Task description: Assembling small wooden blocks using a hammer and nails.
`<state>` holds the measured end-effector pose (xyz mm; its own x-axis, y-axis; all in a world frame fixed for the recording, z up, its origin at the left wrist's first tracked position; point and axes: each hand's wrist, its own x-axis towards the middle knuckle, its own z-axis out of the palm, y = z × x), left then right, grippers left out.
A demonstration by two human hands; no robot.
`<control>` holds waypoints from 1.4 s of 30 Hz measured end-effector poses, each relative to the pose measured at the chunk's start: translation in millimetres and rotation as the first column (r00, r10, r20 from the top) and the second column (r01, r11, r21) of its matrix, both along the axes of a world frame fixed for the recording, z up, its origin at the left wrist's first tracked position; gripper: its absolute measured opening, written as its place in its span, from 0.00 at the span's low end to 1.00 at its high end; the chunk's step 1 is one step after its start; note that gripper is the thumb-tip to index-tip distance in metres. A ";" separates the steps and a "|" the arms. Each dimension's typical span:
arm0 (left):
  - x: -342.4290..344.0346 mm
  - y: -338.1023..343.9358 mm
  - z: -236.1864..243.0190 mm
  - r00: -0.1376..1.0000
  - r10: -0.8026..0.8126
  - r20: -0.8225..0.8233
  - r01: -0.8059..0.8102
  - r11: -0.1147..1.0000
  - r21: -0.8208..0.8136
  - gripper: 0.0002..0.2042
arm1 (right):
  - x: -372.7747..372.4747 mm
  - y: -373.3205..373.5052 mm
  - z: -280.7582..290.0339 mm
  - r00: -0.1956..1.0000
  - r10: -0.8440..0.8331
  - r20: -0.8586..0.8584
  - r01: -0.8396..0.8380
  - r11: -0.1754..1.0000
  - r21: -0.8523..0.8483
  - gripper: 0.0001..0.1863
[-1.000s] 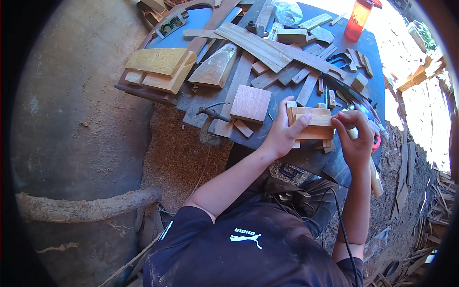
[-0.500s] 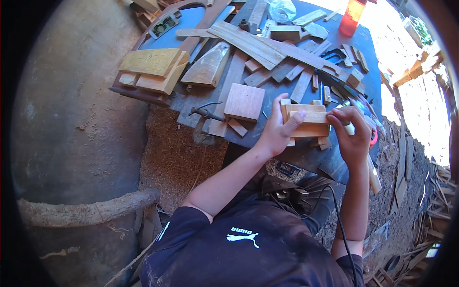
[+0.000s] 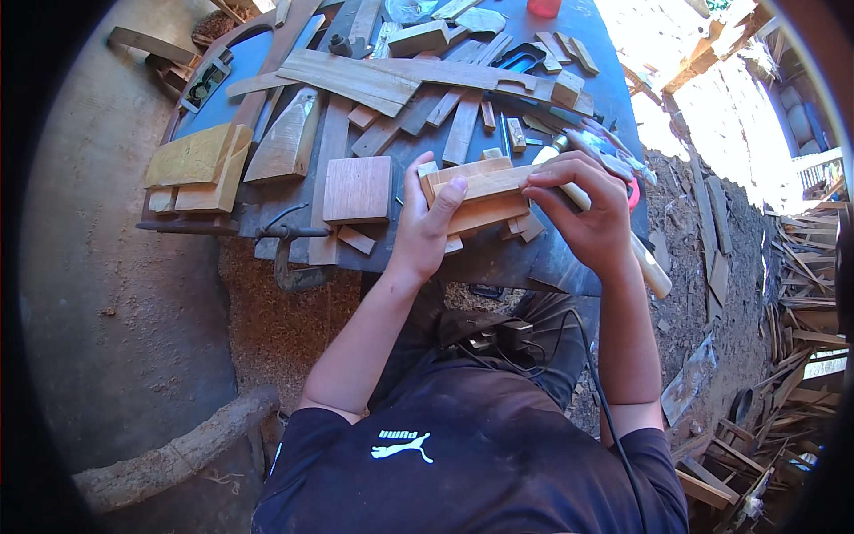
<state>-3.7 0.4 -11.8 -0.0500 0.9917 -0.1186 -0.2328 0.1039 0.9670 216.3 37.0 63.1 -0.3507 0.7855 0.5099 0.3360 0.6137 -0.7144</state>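
Between my hands, above the near edge of the table, is a small light-wood assembly (image 3: 485,200) of blocks and strips stacked lengthwise. My left hand (image 3: 427,218) grips its left end, with the thumb on top and the fingers behind. At the other end my right hand (image 3: 587,209) pinches the tip of the upper strip between thumb and bent fingers. A wooden-handled tool (image 3: 652,267) lies beyond and beneath the right wrist, partly hidden by it. Small wood offcuts (image 3: 525,226) rest on the table just under the assembly.
A square wood block (image 3: 358,190) and a clamp (image 3: 289,233) are at the table's near left edge. Long boards (image 3: 351,82) and several offcuts cover the blue-grey tabletop (image 3: 569,258). Yellowish blocks (image 3: 191,169) sit at far left. A black cable (image 3: 592,356) runs past my right arm.
The view has shifted, so table and hands appear further left. The assembly has tilted, its right end now higher. Both hands keep their hold.
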 end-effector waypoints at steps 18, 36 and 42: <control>-2.5 3.2 -7.8 0.999 -0.025 -0.028 0.025 1.000 -0.005 0.43 | -5.7 1.2 -20.6 0.996 -0.056 0.066 0.043 0.981 0.188 0.09; -4.1 -3.7 11.6 0.991 -0.060 0.123 0.068 0.996 -0.061 0.38 | -7.4 0.8 -26.5 0.999 -0.045 0.025 0.040 0.984 0.172 0.07; -20.6 -5.9 3.1 0.854 -0.177 0.489 0.198 0.980 0.008 0.33 | -4.0 0.4 -22.6 0.999 -0.041 0.025 0.037 0.988 0.149 0.08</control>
